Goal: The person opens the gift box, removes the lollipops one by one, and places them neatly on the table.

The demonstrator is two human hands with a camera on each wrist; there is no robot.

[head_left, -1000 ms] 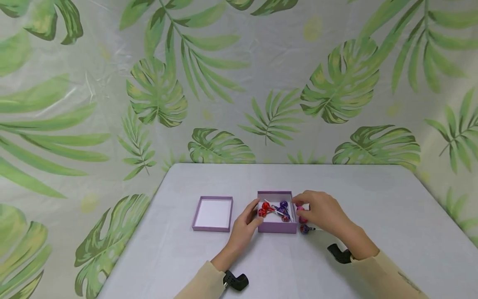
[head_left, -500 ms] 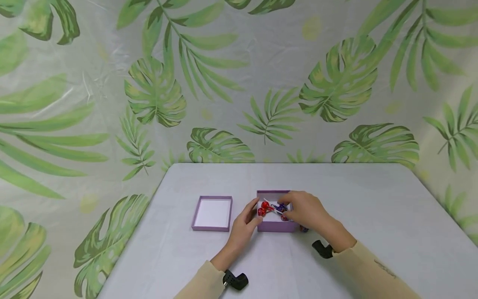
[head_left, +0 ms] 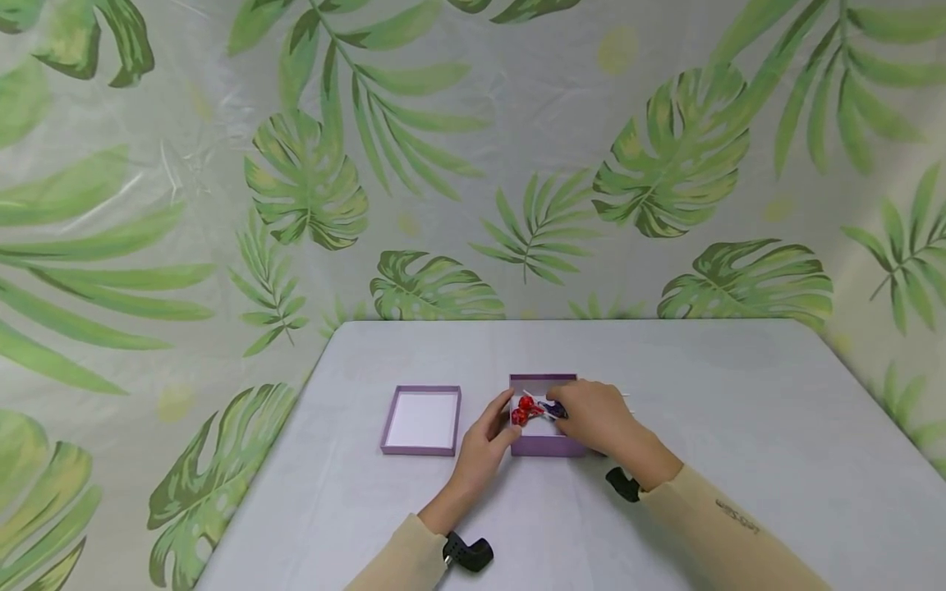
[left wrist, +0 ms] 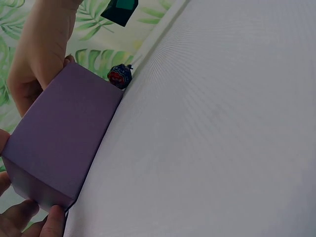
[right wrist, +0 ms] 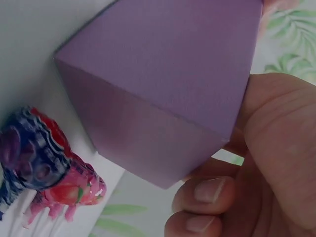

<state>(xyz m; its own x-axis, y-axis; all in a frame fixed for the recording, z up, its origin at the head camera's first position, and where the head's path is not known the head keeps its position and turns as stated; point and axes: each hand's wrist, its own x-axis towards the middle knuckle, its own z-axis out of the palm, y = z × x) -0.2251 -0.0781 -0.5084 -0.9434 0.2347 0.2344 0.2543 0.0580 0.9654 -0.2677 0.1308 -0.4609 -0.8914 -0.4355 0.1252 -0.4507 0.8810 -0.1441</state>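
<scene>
A purple open-topped box (head_left: pixel 548 446) stands on the white table. Red-wrapped lollipops (head_left: pixel 523 410) lie inside, to the left. Along its left side my left hand (head_left: pixel 482 447) holds the box, thumb by the front corner and fingers against the side wall. My right hand (head_left: pixel 600 417) reaches over the right wall and pinches a dark purple-wrapped lollipop (head_left: pixel 556 410) inside the box; its fingertips are partly hidden. Outside the right wall, a blue-wrapped lollipop (right wrist: pixel 37 150) and a pink-wrapped lollipop (right wrist: pixel 74 190) lie on the table, mostly behind my right hand in the head view.
A shallow purple lid (head_left: pixel 420 450) with a white inside lies to the left of the box. White lollipop sticks (head_left: pixel 626 396) show just beyond my right hand. Behind the table (head_left: pixel 709 369) hangs a leaf-patterned cloth (head_left: pixel 547 107).
My right hand has moved left from the lollipops beside the box into the box, where it now pinches a dark purple one. My left hand stays on the box.
</scene>
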